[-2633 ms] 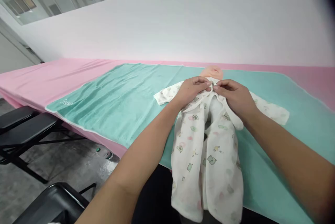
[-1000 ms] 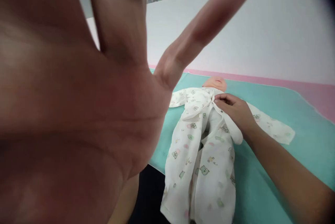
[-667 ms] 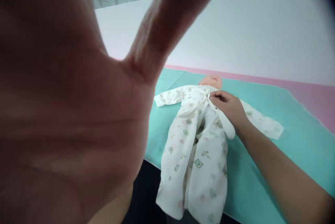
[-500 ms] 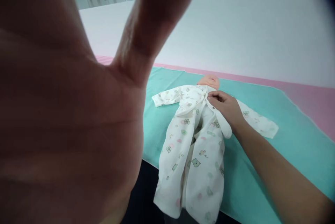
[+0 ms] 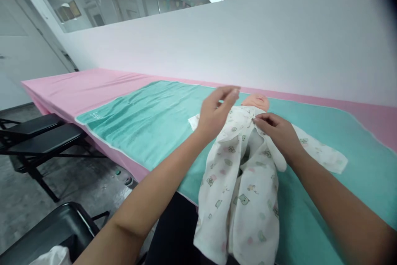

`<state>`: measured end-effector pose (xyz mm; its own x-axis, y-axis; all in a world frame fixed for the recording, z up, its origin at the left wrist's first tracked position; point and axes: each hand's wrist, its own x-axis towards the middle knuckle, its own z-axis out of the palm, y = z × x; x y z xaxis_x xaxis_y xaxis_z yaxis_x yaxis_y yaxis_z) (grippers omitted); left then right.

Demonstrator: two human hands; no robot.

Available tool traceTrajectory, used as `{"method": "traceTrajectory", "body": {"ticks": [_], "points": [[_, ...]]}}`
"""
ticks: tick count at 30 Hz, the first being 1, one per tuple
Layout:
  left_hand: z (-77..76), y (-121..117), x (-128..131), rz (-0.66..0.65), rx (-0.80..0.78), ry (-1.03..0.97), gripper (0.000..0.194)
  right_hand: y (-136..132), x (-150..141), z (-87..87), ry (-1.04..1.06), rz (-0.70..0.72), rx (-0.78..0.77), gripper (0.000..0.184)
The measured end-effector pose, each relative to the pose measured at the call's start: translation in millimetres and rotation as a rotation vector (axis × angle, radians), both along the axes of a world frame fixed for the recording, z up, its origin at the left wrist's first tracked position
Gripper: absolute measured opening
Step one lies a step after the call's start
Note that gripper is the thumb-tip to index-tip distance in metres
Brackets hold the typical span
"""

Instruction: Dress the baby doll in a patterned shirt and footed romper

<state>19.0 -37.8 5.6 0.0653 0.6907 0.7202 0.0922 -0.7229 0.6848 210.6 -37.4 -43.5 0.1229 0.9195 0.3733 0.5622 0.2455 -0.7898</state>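
Note:
A white patterned baby romper (image 5: 226,182) lies front up on a teal cloth (image 5: 142,124), its sleeves spread and its legs hanging over the table's near edge. Above the collar shows part of a doll's head (image 5: 257,102). The romper's front is partly open below the neck. My right hand (image 5: 281,134) pinches the romper's front edge close to the collar. Over the sleeve and chest on the left side hovers my left hand (image 5: 217,112), fingers bent with a gap between thumb and forefinger, holding nothing.
A pink tablecloth (image 5: 62,91) covers the table beneath the teal cloth. A white wall with a mirror or glass strip stands behind. Black folding chairs (image 5: 43,137) are at the left, and bottles (image 5: 125,177) stand on the floor below the table's edge.
My left hand, which filled the left side close to the camera, has moved away and forward to above the romper. My right hand keeps its pinch near the collar.

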Motion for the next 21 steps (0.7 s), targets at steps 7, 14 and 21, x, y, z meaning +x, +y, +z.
{"method": "traceTrajectory", "body": {"ticks": [7,14,21], "points": [[-54.8,64,24,-0.12,-0.206,0.326,0.027,3,-2,3.3,-0.262,-0.122,-0.055,0.045],[-47.7,46,18,-0.286,-0.177,0.418,0.03,8,-3,4.6,-0.429,-0.166,-0.138,0.044],[-42.8,44,16,-0.304,-0.185,0.514,0.034,21,11,-8.6,-0.392,-0.1,-0.045,0.037]]}}
